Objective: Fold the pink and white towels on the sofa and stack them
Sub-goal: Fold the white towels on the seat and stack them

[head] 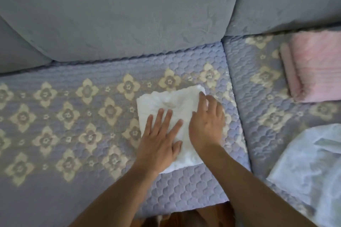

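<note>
We find the white towel (pixel 171 116) folded into a compact rectangle, lying flat on the quilted seat cover (pixel 73 116) of the sofa, just left of the seam between the two seat cushions. Our left hand (pixel 160 140) lies on the near left part of the white towel, palm down, fingers straight and slightly spread, pressing the cloth and gripping nothing. Our right hand (pixel 206 123) rests on the right edge of the white towel, its fingers loosely bent with the fingertips touching the far right corner; we cannot tell whether they pinch the cloth. The pink towel (pixel 313 68) lies folded well to the right of the white towel, on the neighbouring seat cushion against the grey back cushion (pixel 129 14). A pale blue cloth (pixel 313 171) lies crumpled to the near right of the white towel, apart from it.
</note>
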Available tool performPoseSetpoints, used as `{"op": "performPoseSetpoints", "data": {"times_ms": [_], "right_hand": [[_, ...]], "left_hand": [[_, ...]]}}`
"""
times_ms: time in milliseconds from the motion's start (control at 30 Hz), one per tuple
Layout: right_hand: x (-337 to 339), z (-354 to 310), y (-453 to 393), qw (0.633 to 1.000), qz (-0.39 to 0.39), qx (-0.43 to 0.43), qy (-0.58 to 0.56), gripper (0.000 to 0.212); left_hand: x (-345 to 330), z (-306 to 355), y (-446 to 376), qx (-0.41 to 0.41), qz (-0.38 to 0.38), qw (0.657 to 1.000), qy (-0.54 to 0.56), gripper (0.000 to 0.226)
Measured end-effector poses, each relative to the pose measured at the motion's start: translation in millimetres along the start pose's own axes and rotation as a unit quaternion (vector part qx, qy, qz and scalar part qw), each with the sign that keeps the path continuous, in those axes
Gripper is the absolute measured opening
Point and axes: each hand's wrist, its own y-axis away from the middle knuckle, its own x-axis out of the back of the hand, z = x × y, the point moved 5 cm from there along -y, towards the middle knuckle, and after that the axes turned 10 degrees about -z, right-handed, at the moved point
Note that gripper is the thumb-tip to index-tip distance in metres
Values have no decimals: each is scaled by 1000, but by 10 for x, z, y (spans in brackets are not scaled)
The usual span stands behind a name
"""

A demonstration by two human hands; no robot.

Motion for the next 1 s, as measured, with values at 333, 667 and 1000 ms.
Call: {"op": "performPoseSetpoints", "data": {"times_ms": [333, 667, 1000], "right_hand": [[-729, 504, -326, 991, -120, -50, -27, 70], [-494, 597, 17, 957, -177, -180, -144, 85], [-58, 465, 162, 718, -288, -274, -572, 47]], "left_hand": [[-299, -121, -202, -1, 13, 1000, 28, 64], [-149, -938, -118, 306, 80, 758, 571, 54], [113, -566, 314, 229, -53, 543, 806, 33]]}}
